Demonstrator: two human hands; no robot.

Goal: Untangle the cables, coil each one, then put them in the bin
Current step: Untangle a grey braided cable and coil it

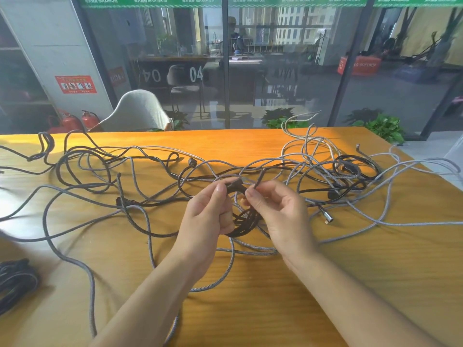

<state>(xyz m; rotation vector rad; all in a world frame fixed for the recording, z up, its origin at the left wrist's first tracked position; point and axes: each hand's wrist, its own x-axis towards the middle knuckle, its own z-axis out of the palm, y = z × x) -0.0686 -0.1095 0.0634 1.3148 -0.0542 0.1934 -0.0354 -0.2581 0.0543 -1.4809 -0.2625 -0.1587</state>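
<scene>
Several grey braided and black cables (140, 186) lie tangled across the wooden table (275, 309). Above the table's middle, my left hand (208, 214) grips a small coil of dark braided cable (244, 221), with the thumb on the coil's top. My right hand (278, 209) pinches that dark cable's loose end (259, 180) between thumb and forefinger, right beside the left hand. A denser knot of grey and black cables (345, 169) sits at the right. No bin is in view.
A coiled black cable (15, 279) lies at the table's left edge. A silver plug (327, 216) rests right of my hands. A white chair (137, 112) stands behind the table, with a glass wall, plants (385, 127) and fire extinguishers (75, 121) beyond.
</scene>
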